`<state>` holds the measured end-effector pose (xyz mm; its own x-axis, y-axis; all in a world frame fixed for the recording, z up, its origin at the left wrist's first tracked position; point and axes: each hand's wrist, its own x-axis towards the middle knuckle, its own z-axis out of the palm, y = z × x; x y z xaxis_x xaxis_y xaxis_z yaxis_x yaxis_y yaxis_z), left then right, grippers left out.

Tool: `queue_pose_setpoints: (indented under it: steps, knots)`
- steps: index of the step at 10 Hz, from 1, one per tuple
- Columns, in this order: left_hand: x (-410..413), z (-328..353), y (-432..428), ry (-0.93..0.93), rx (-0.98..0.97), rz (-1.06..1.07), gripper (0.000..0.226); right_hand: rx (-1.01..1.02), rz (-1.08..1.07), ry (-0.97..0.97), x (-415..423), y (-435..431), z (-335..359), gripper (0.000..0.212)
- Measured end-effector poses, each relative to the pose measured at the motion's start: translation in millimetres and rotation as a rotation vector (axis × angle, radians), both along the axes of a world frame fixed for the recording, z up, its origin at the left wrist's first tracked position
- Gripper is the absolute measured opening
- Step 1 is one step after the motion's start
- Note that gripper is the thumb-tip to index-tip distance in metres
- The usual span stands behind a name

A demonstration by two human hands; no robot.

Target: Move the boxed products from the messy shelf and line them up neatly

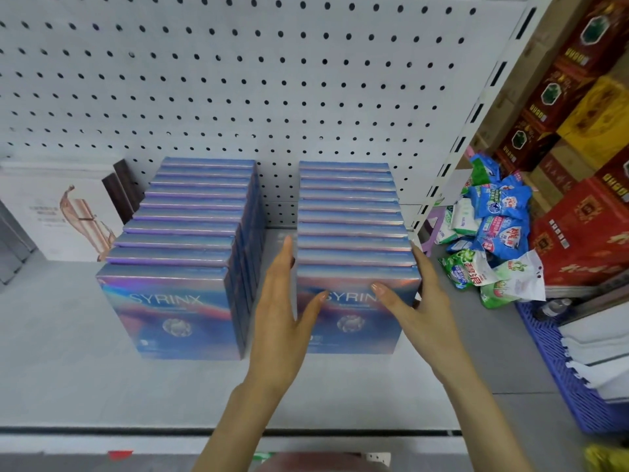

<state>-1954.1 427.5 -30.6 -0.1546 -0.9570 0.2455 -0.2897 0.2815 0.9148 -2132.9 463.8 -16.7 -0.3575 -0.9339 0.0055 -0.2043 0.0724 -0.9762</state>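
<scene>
Two rows of blue iridescent "SYRINX" boxes stand upright on the white shelf [68, 352], front to back. The left row [177, 311] stands alone, untouched. The right row [354, 233] is clasped between my hands. My left hand [282, 311] lies flat against that row's left side, thumb on the front box's face. My right hand [412, 301] presses the right side, thumb resting across the front box [354, 332] near the printed name. A narrow gap separates the two rows.
A white box with a figure picture [64, 212] stands at the shelf's far left. A pegboard wall [238, 80] backs the shelf. Right of the shelf lie blue and green packets [493, 233], red and yellow cartons [585, 216] and a blue crate [561, 362].
</scene>
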Motion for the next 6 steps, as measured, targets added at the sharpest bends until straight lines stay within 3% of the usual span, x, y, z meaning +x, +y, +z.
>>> queue_pose_setpoints:
  steps: [1, 2, 3, 4, 5, 6]
  knots:
    - [2, -2, -4, -0.258, -0.215, -0.008, 0.076, -0.014, -0.054, 0.075, 0, 1, 0, 0.073]
    - [6, -5, -8, -0.414, -0.328, 0.008, 0.056, -0.058, -0.101, 0.323, 2, 6, 1, 0.077]
    - [12, -2, -13, -0.469, -0.331, -0.013, 0.047, -0.112, -0.096, 0.554, 7, 7, 3, 0.059]
    - [17, 10, -17, -0.531, -0.401, -0.043, 0.046, -0.112, -0.087, 0.639, 14, 3, 4, 0.052]
    - [34, 20, -18, -0.501, -0.489, -0.068, 0.041, -0.078, -0.113, 0.704, 17, 0, 5, 0.053]
    - [72, 37, -15, -0.304, -0.381, -0.051, 0.044, -0.146, -0.224, 0.697, 19, 3, 19, 0.050]
